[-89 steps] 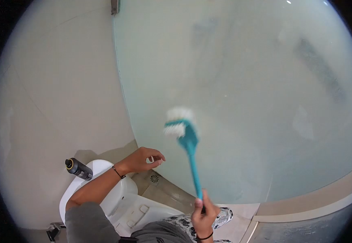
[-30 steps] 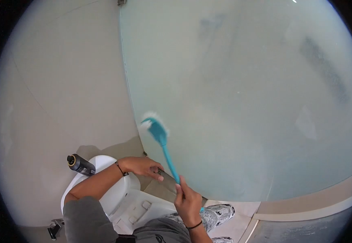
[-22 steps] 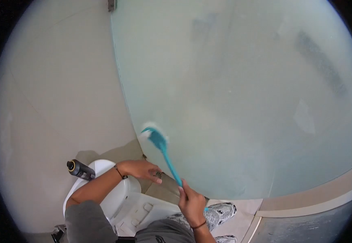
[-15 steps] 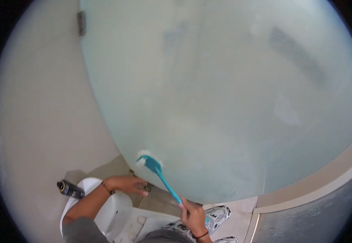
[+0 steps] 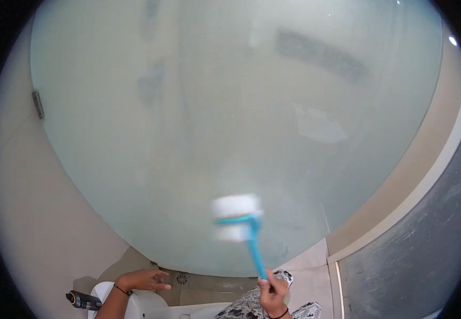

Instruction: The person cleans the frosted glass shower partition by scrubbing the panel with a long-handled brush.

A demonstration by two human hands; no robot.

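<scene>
My right hand (image 5: 274, 295) is closed around the handle of a turquoise scrub brush (image 5: 256, 252). White bristles show on both sides of its head, which is smeared by motion and held up in front of the frosted glass panel (image 5: 214, 133); I cannot tell whether it touches the glass. At the lower left, my left hand (image 5: 144, 280) is held out with fingers apart and nothing in it. It is above the white toilet (image 5: 148, 303), near the round floor drain (image 5: 181, 278).
A black bottle (image 5: 84, 301) stands at the toilet's left end. A metal hinge (image 5: 38, 104) joins the glass to the beige wall (image 5: 55, 191). On the right are a pale ledge (image 5: 400, 223) and a dark grey surface (image 5: 400, 271). Patterned trousers (image 5: 246, 304) show below.
The view has turned to the right. My right hand has turned the brush, so its head now points left with bristles seen from the side. My left hand stays open by the toilet.
</scene>
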